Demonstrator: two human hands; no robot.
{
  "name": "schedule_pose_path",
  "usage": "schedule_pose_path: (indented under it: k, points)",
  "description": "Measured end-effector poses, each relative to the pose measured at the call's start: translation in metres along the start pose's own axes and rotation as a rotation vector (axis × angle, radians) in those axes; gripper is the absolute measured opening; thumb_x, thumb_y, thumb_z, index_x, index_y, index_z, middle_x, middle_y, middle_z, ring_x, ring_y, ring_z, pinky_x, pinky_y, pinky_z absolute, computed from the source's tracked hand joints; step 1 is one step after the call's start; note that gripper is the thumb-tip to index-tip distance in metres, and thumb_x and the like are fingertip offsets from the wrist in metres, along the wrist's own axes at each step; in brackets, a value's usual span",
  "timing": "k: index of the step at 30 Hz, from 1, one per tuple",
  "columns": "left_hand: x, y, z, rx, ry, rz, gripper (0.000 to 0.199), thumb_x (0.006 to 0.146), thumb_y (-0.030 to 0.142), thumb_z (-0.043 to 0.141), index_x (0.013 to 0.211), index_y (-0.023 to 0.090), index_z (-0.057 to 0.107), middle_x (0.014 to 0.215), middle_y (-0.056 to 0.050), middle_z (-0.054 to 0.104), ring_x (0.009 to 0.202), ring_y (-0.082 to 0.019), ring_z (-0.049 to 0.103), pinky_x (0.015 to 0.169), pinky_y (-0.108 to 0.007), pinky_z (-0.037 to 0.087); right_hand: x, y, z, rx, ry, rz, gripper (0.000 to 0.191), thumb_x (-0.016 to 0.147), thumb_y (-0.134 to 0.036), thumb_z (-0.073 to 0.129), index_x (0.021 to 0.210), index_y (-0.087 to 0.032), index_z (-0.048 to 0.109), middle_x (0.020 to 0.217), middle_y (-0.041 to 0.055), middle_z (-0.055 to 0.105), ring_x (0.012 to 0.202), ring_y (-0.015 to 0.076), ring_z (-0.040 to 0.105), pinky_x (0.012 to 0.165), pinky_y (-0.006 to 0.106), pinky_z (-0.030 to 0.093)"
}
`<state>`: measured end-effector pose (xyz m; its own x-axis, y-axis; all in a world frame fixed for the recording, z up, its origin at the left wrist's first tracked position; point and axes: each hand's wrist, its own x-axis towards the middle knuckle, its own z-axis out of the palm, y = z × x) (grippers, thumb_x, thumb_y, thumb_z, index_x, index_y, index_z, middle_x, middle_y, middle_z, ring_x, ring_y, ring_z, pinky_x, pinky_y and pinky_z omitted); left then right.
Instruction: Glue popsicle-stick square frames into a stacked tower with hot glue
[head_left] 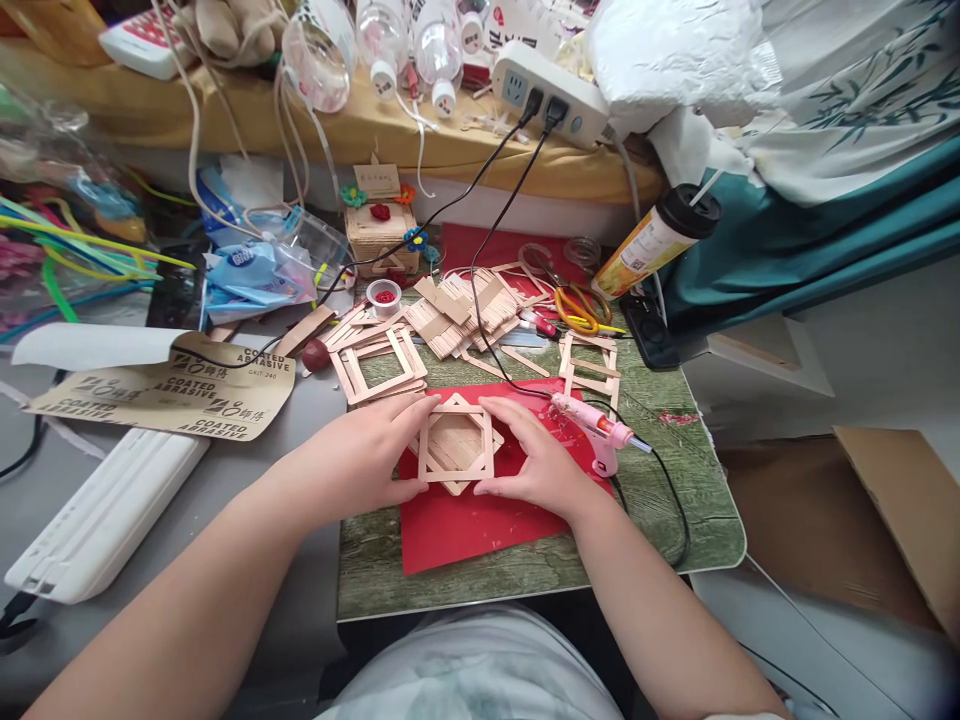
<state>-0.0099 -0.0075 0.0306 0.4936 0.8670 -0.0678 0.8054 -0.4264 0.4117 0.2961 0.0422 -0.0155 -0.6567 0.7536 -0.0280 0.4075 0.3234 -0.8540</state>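
A square frame of popsicle sticks [456, 478] lies over a stick-built base [459, 440] that is turned at an angle, so its corners poke out beyond the frame. Both rest on a red sheet [450, 535]. My left hand [375, 450] grips the frame's left side with thumb and fingers at its corners. On the opposite side, my right hand [536, 455] curls round the frame's right edge in the same way. A pink hot glue gun [596, 425] lies just past my right hand, its nozzle pointing right.
Behind my hands lie more stick frames [379, 370], a pile of popsicle sticks [472, 310] and orange-handled scissors [581, 308]. Sandpaper [195, 390] and a white power strip [112, 510] are to the left. Black cords cross the green table [660, 480]. A tall cup [656, 240] stands tilted at the back right.
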Motion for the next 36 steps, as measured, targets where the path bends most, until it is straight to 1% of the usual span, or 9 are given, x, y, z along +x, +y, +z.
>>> schedule_pose_path:
  k: [6,11,15,19,24,27,31,34,36]
  points:
    - [0.0,0.002,0.0,-0.005,0.014,0.004,0.088,0.095,0.052,0.072,0.168,0.017,0.038,0.165,-0.02,0.055,0.15,-0.038,0.057,0.116,-0.048,0.057,-0.002,0.0,-0.006,-0.012,-0.033,0.001,0.111,0.076,-0.052,0.099,0.17,-0.037,0.042,0.173,0.0103,0.047,0.161,0.039,0.044,0.133,0.061,0.038]
    - [0.0,0.0,0.002,-0.012,0.025,0.007,0.088,0.094,0.05,0.073,0.169,0.019,0.039,0.165,-0.02,0.055,0.151,-0.039,0.057,0.117,-0.048,0.056,-0.004,-0.002,-0.008,-0.047,-0.03,-0.058,0.105,0.081,-0.048,0.096,0.17,-0.037,0.041,0.175,0.0105,0.045,0.162,0.0391,0.043,0.133,0.062,0.039]
    - [0.001,-0.001,0.003,0.001,0.029,0.012,0.089,0.094,0.053,0.073,0.169,0.018,0.039,0.165,-0.02,0.055,0.151,-0.039,0.057,0.118,-0.048,0.056,-0.003,-0.003,-0.007,-0.06,-0.025,-0.046,0.101,0.083,-0.046,0.095,0.169,-0.037,0.042,0.174,0.01,0.047,0.161,0.038,0.045,0.132,0.062,0.04]
    - [0.001,-0.001,0.003,0.013,0.023,0.007,0.089,0.094,0.053,0.073,0.168,0.015,0.04,0.164,-0.021,0.055,0.15,-0.039,0.058,0.116,-0.048,0.057,-0.003,-0.005,-0.007,-0.084,-0.046,-0.032,0.099,0.085,-0.045,0.093,0.17,-0.036,0.042,0.175,0.0094,0.045,0.162,0.0359,0.044,0.134,0.061,0.037]
    - [0.002,-0.001,0.002,-0.018,0.024,0.006,0.079,0.093,0.051,0.075,0.162,0.021,0.049,0.163,-0.016,0.059,0.151,-0.037,0.057,0.119,-0.048,0.055,-0.003,-0.004,-0.008,-0.07,-0.039,-0.053,0.095,0.085,-0.043,0.094,0.167,-0.037,0.047,0.173,0.0106,0.049,0.161,0.0363,0.046,0.133,0.061,0.038]
    - [0.003,-0.001,0.002,-0.023,0.016,0.003,0.077,0.093,0.054,0.075,0.159,0.022,0.053,0.162,-0.014,0.06,0.15,-0.036,0.057,0.121,-0.047,0.054,-0.003,0.0,-0.007,-0.074,-0.03,-0.068,0.095,0.084,-0.043,0.095,0.166,-0.036,0.049,0.172,0.0107,0.051,0.161,0.036,0.046,0.133,0.061,0.038]
    - [0.003,-0.002,0.002,-0.014,0.009,0.001,0.076,0.093,0.058,0.074,0.157,0.022,0.055,0.165,-0.014,0.056,0.153,-0.037,0.054,0.122,-0.047,0.053,-0.004,0.004,-0.006,-0.069,-0.02,-0.081,0.096,0.084,-0.041,0.095,0.167,-0.036,0.048,0.172,0.01,0.051,0.162,0.0352,0.045,0.133,0.059,0.038]
    - [0.004,-0.002,0.002,-0.018,0.023,-0.008,0.078,0.092,0.061,0.075,0.157,0.022,0.056,0.168,-0.015,0.052,0.155,-0.038,0.051,0.12,-0.047,0.055,-0.004,0.007,-0.005,-0.073,-0.015,-0.091,0.097,0.084,-0.041,0.096,0.167,-0.037,0.047,0.171,0.0096,0.052,0.162,0.0353,0.045,0.133,0.06,0.039]
    - [0.004,-0.003,0.003,-0.036,0.026,-0.008,0.079,0.091,0.061,0.076,0.156,0.022,0.057,0.166,-0.015,0.053,0.154,-0.039,0.053,0.118,-0.047,0.057,-0.004,0.008,-0.004,-0.08,-0.012,-0.09,0.097,0.083,-0.042,0.096,0.167,-0.036,0.048,0.171,0.01,0.052,0.161,0.0361,0.046,0.132,0.061,0.039]
